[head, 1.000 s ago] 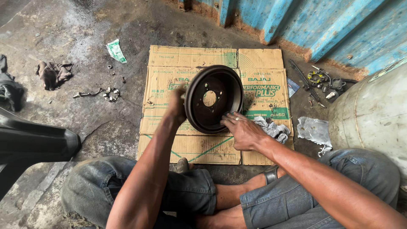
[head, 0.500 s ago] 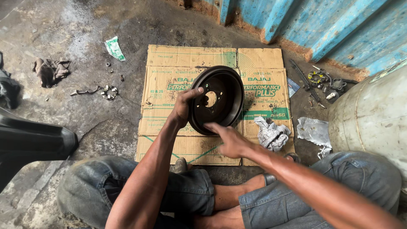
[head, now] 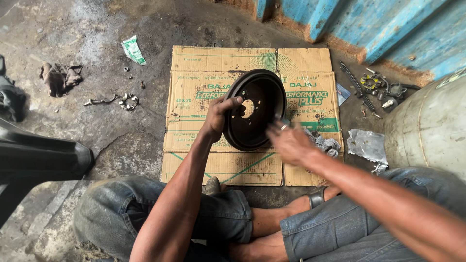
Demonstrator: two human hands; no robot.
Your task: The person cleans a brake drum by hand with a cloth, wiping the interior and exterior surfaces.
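Moved: right hand (head: 291,141) had slid off the cardboard sheet (head: 218,97) to the drum's lower right rim, blurred, so its grip could not be told.
Cardboard sheet: flat on the floor.
Brake drum (head: 257,109): dark, round, propped on edge at the sheet's centre.
Left hand (head: 221,114): clamped on the drum's left rim.
Crumpled rag (head: 326,144): beside the drum, on the sheet's right edge.
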